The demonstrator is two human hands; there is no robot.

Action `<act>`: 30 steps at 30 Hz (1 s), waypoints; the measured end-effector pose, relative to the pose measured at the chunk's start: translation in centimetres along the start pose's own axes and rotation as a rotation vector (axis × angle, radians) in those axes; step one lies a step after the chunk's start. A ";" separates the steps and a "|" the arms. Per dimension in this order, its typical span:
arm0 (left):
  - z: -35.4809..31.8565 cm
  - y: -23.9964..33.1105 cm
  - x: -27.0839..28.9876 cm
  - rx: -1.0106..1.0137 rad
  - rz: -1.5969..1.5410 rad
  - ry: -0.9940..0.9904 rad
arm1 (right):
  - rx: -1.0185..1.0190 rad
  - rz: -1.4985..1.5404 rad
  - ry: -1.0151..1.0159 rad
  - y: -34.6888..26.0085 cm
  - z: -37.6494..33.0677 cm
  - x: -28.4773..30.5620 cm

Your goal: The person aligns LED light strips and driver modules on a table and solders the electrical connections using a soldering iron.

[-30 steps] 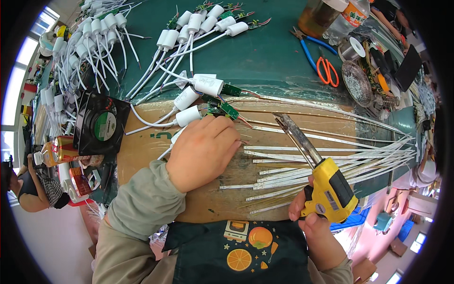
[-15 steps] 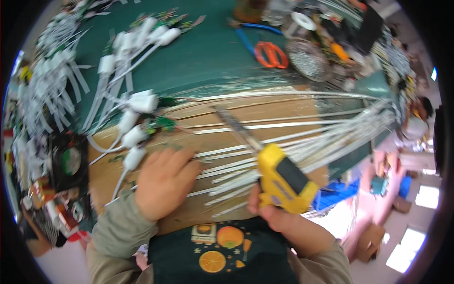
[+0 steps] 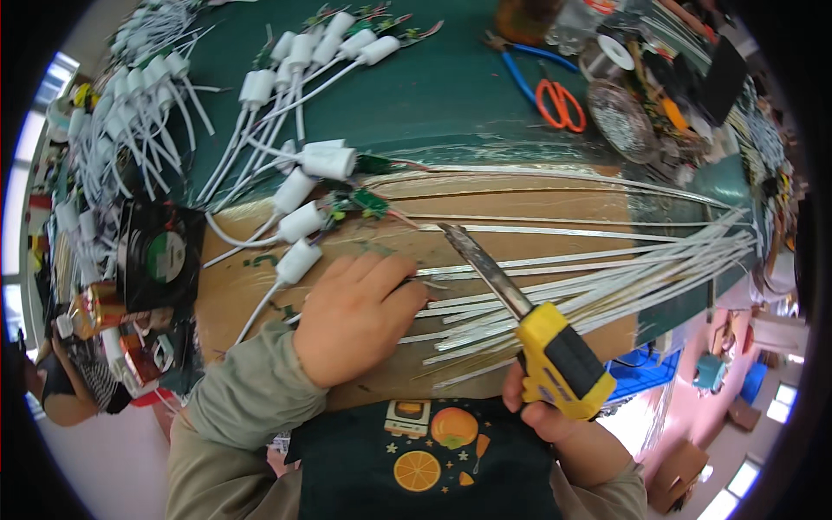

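My right hand [image 3: 542, 412] grips a yellow-and-black soldering gun [image 3: 563, 360]. Its long metal barrel points to the upper left, the tip close to where thin leads meet a white strip. My left hand [image 3: 360, 316] is closed, thumb and fingers together over the ends of thin wires; what lies between the fingertips is mostly hidden. Just beyond it, white cylindrical housings [image 3: 300, 223] with white cables lie on a brown cardboard sheet [image 3: 555, 204]. A small green circuit board [image 3: 368, 203] pokes out beside them. Long white strips [image 3: 589, 290] fan out from the right.
More white housings [image 3: 301, 54] lie on the green tabletop [image 3: 451, 104], with a dense bunch at far left. A black fan [image 3: 160, 256] stands left of the cardboard. Blue-handled pliers [image 3: 520, 74], orange-handled scissors [image 3: 559, 106], a solder spool [image 3: 615, 52] and a glass dish [image 3: 622, 120] crowd the far right.
The whole view has shifted, so things sit farther right in the picture. Relative to the strips, the soldering gun's tip has come nearer to me. My left hand stays at about the same spot.
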State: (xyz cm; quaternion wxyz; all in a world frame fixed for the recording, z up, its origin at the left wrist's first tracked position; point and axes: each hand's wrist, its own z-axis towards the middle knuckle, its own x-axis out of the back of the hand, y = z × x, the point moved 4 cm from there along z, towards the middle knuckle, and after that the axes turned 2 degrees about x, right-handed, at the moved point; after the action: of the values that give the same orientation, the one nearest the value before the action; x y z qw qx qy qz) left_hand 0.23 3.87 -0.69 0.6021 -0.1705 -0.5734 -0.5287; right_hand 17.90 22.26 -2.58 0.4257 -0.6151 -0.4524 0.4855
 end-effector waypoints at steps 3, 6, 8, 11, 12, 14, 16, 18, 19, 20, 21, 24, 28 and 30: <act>-0.1 -0.4 0.1 0.023 -0.015 0.040 | 0.005 0.007 -0.010 1.1 -0.7 0.4; -0.3 -0.6 0.6 0.050 0.005 0.051 | -0.039 0.111 0.033 0.8 -0.6 0.1; -0.4 -1.0 0.8 0.078 -0.012 0.079 | -0.032 0.133 0.041 0.5 -0.5 -0.2; -0.5 -1.5 1.1 0.129 -0.003 0.093 | -0.072 0.124 0.043 0.7 -0.8 -0.5; -0.5 -1.5 1.2 0.133 0.002 0.090 | -0.047 0.048 0.041 0.7 -0.8 -0.4; -0.4 -1.7 1.3 0.160 0.012 0.099 | -0.023 -0.023 0.037 0.9 -0.8 -0.3; -0.4 -1.7 1.2 0.165 0.012 0.095 | -0.028 -0.069 0.035 1.2 -1.2 -0.1; -0.3 -1.7 1.1 0.172 0.013 0.092 | -0.054 -0.046 0.034 1.3 -1.3 -0.1; -0.3 -1.6 1.1 0.173 0.017 0.096 | -0.077 -0.024 0.034 1.3 -1.4 -0.1; -0.3 -1.6 1.1 0.174 0.020 0.099 | -0.081 -0.023 0.031 1.1 -1.4 -0.2; -0.3 -1.6 1.1 0.179 0.022 0.099 | -0.069 -0.037 0.037 0.9 -1.4 -0.3; -0.3 -1.7 1.1 0.183 0.022 0.096 | -0.103 -0.068 -0.031 1.7 -2.3 0.3; -0.4 -1.8 1.1 0.194 0.022 0.085 | -0.143 -0.042 -0.087 2.7 -3.1 0.4; -0.4 -1.7 1.1 0.195 0.025 0.083 | -0.150 -0.028 -0.085 2.8 -3.1 0.5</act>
State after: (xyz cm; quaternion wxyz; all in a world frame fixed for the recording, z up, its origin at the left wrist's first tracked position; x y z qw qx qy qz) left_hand -1.27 2.41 -0.54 0.6457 -0.0963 -0.5946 -0.4692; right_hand 21.42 21.84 -4.88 0.3655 -0.6177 -0.5139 0.4699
